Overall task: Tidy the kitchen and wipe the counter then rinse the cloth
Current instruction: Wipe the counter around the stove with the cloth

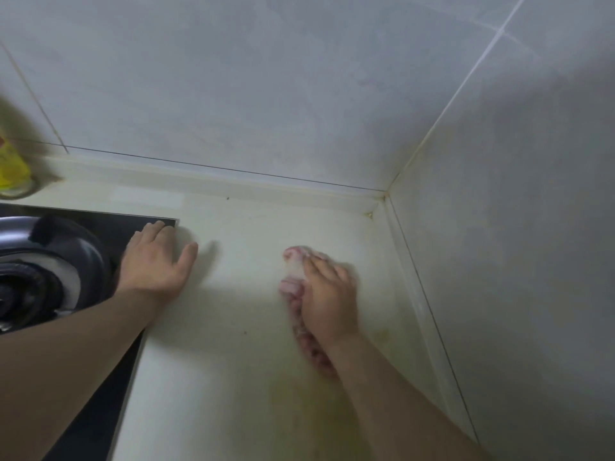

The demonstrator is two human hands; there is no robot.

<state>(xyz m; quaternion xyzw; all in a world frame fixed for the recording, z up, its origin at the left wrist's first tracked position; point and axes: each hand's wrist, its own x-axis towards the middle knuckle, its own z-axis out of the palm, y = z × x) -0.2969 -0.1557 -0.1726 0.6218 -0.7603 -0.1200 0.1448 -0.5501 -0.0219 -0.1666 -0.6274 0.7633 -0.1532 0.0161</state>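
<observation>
Now wiping. Pink cloth [293, 284] flat on counter [233, 344] near wall corner, pressed under right hand [327, 304], fingers fairly straight, for scrubbing pressure. Alongside, left hand [156, 264] spread flat by stove [96, 427] edge, holding nothing, probably bracing.

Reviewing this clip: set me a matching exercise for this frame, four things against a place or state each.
1 left hand
2 right hand
3 cloth
4 yellow container

a at the far left edge, by the wall
b flat on the hob corner and the counter
c pink and white, under a hand
d pressing the cloth onto the counter

Pairs: 1-b, 2-d, 3-c, 4-a
</observation>
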